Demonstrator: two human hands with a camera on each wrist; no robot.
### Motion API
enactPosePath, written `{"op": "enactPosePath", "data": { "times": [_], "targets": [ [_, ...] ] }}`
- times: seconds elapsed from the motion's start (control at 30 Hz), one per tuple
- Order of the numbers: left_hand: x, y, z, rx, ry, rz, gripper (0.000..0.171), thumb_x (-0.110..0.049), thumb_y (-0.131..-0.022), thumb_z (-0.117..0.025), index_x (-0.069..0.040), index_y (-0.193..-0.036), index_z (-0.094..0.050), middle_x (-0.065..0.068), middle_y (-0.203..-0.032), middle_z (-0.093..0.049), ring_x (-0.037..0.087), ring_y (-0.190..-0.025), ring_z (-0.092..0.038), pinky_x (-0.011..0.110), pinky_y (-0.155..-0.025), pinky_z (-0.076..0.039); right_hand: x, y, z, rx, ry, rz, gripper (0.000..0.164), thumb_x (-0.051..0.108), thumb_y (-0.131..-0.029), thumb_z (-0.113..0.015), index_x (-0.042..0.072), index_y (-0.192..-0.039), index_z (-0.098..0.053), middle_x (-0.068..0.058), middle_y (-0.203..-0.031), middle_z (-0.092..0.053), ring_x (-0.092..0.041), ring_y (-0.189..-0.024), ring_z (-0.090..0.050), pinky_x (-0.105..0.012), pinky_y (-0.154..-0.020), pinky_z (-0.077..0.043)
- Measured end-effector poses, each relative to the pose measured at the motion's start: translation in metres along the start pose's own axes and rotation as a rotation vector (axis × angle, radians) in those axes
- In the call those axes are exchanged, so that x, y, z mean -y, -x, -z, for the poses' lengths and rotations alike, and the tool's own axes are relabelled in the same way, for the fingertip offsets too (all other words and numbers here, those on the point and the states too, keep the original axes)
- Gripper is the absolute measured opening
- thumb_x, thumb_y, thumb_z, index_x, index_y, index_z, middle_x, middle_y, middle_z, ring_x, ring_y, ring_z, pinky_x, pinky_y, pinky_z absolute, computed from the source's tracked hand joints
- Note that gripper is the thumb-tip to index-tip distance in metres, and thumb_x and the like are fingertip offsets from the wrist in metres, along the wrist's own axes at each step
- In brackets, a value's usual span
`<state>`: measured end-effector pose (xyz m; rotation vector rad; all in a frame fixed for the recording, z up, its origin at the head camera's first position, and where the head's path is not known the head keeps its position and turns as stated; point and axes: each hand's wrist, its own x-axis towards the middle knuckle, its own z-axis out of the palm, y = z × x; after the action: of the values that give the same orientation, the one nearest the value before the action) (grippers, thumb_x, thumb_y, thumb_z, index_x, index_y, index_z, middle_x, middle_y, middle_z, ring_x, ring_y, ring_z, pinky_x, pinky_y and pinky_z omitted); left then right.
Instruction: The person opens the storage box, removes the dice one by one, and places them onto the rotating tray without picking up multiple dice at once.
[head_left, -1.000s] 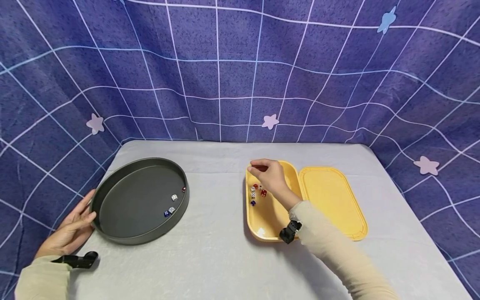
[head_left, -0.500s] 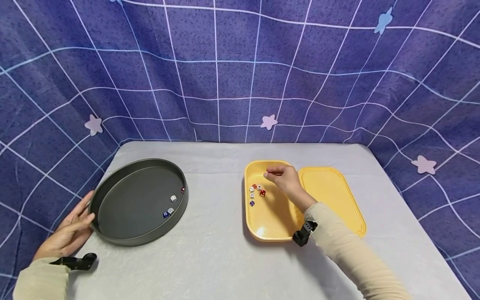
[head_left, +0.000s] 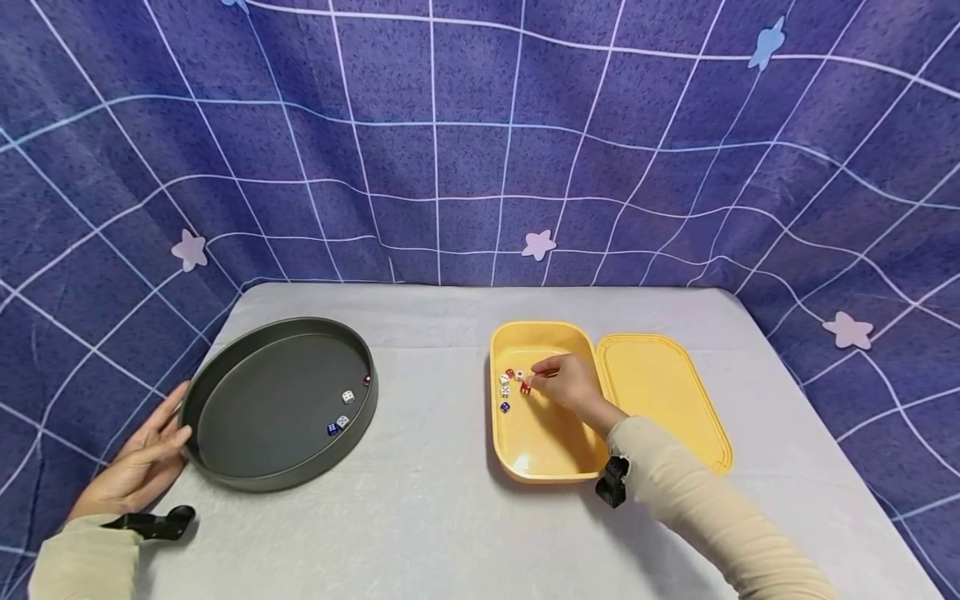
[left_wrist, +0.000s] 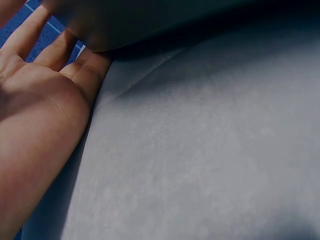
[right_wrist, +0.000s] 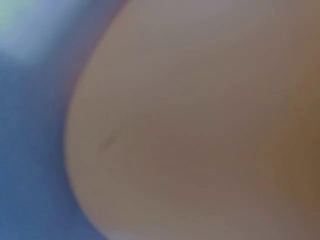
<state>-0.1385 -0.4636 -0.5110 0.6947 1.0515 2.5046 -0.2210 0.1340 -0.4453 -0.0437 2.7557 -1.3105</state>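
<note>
My left hand (head_left: 142, 454) holds the near-left side of a round dark grey pan (head_left: 281, 482), thumb on the rim and fingers against the outer wall. In the left wrist view, fingers (left_wrist: 90, 75) show at the underside of the pan (left_wrist: 150, 20). The pan contains two white dice, a blue die (head_left: 333, 429) and a red die (head_left: 367, 380). My right hand (head_left: 573, 387) reaches into a yellow box (head_left: 551, 454), thumb and index finger apart, fingertips right at a red die (head_left: 526, 388). Skin (right_wrist: 190, 125) fills most of the blurred right wrist view.
More dice lie along the box's left side: white dice (head_left: 505, 391), a red die (head_left: 510, 373) and a blue die (head_left: 505, 407). A yellow lid (head_left: 663, 392) lies against the box's right side. A blue patterned curtain (head_left: 465, 158) hangs behind the white-covered table (head_left: 427, 417).
My right hand first drew back rightward from over the box's left rim, then lowered toward the red die. The left hand and pan stay in place.
</note>
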Motion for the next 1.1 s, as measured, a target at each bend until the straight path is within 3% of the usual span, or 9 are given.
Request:
{"op": "enactPosePath", "data": {
  "times": [0.3,0.77,1.0,1.1],
  "targets": [
    [0.001,-0.001,0.002,-0.012,-0.032,-0.011,0.073,0.015,-0.097,-0.014,-0.02,-0.15,0.023,-0.01,-0.158,-0.022,0.004,-0.14,-0.027,0.025,-0.107,-0.034,-0.011,0.002,-0.013,0.01,0.004,-0.022,0.016,0.008,-0.078,-0.079,0.0,-0.091,-0.074,-0.006,-0.081,-0.072,-0.008,-0.067,-0.059,-0.017,-0.056,-0.045],
    [0.0,0.0,0.001,-0.021,-0.047,-0.016,0.073,0.015,-0.097,-0.016,-0.019,-0.151,0.02,-0.01,-0.159,-0.021,0.004,-0.14,-0.027,0.024,-0.107,-0.034,-0.012,0.005,-0.019,-0.015,0.051,0.043,0.008,0.005,-0.078,-0.077,0.002,-0.085,-0.073,-0.005,-0.076,-0.07,-0.011,-0.066,-0.06,-0.02,-0.057,-0.046],
    [0.0,0.0,0.0,-0.013,-0.047,-0.018,0.072,0.014,-0.098,-0.017,-0.02,-0.152,0.015,-0.009,-0.159,-0.02,0.004,-0.141,-0.027,0.024,-0.107,-0.034,-0.014,0.008,-0.018,-0.045,0.059,0.13,0.006,0.007,-0.077,-0.077,0.004,-0.078,-0.071,0.0,-0.069,-0.066,-0.009,-0.061,-0.057,-0.022,-0.055,-0.045],
    [0.0,0.0,0.0,-0.016,-0.043,-0.018,0.072,0.014,-0.097,-0.017,-0.02,-0.152,0.017,-0.009,-0.159,-0.021,0.005,-0.14,-0.027,0.024,-0.107,-0.034,-0.013,0.008,-0.018,-0.04,0.058,0.101,0.006,0.007,-0.078,-0.077,0.004,-0.079,-0.071,-0.001,-0.07,-0.066,-0.011,-0.062,-0.057,-0.022,-0.056,-0.045]
  ]
}}
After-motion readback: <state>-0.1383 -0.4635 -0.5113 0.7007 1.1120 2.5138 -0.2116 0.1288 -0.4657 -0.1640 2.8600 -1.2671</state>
